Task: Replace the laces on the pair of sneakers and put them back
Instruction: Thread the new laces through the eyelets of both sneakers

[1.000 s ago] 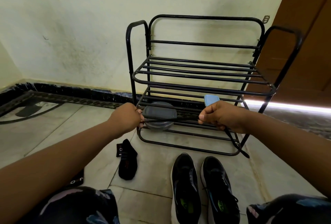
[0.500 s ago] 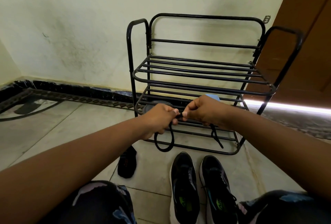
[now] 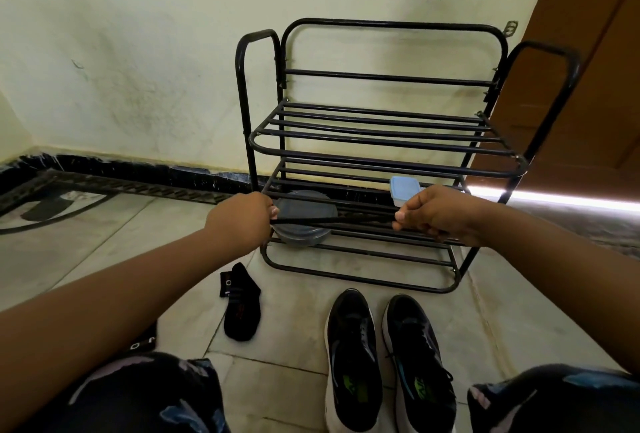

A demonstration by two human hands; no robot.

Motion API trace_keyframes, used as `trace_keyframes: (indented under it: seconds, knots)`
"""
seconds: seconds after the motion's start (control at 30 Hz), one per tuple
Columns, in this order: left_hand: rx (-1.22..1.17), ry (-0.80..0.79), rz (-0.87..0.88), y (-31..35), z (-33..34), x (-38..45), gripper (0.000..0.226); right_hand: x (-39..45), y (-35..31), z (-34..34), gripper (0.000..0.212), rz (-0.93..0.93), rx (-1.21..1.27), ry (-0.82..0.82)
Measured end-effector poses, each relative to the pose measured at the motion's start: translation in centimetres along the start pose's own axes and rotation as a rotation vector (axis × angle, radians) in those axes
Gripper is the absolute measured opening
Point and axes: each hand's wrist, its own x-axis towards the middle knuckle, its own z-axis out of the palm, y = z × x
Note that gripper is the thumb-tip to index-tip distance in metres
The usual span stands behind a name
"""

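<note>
A black lace [image 3: 332, 222] is stretched taut between my two hands, in front of the lower shelf of the shoe rack. My left hand [image 3: 242, 221] pinches its left end. My right hand [image 3: 436, 214] pinches the right end. Two black sneakers stand side by side on the floor below: the left sneaker [image 3: 349, 360] shows no lace, the right sneaker [image 3: 422, 366] has a black lace in it.
The black metal shoe rack [image 3: 381, 141] stands against the wall; a grey round container [image 3: 304, 217] and a light blue box [image 3: 403, 190] sit on its lower shelf. A black sock [image 3: 240, 304] lies on the tiled floor at left. A brown door [image 3: 581, 61] is at right.
Half a second ago my hands were close together with the lace hanging in a loop. They have moved apart and pulled the lace straight.
</note>
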Motion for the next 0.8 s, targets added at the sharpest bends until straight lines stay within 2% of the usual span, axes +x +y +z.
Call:
trace_keyframes:
  seconds: [0.1, 0.23, 0.3, 0.4, 0.53, 0.8]
  knots:
    - [-0.113, 0.040, 0.009, 0.6, -0.1, -0.2, 0.019, -0.3, -0.7, 0.2, 0.019, -0.046, -0.047, 0.039]
    - [-0.505, 0.179, 0.051, 2.8, -0.7, -0.5, 0.029, -0.4, -2.7, 2.0, 0.018, -0.164, -0.149, 0.019]
    - [-0.740, 0.081, 0.060, 4.4, -0.8, -0.9, 0.033, -0.4, -3.7, 2.8, 0.019, -0.207, -0.177, 0.004]
    - [-0.974, -0.175, -0.001, 6.3, -0.8, -1.6, 0.034, -0.5, -4.8, 3.5, 0.019, -0.246, -0.197, 0.014]
    - [-0.971, -0.382, 0.065, 6.7, -0.7, -1.5, 0.032, -0.4, -5.2, 3.7, 0.019, -0.248, -0.194, 0.001]
    - [-0.734, -0.289, 0.133, 4.6, -0.2, -1.2, 0.035, -0.3, -3.3, 2.0, 0.022, -0.143, -0.113, -0.105]
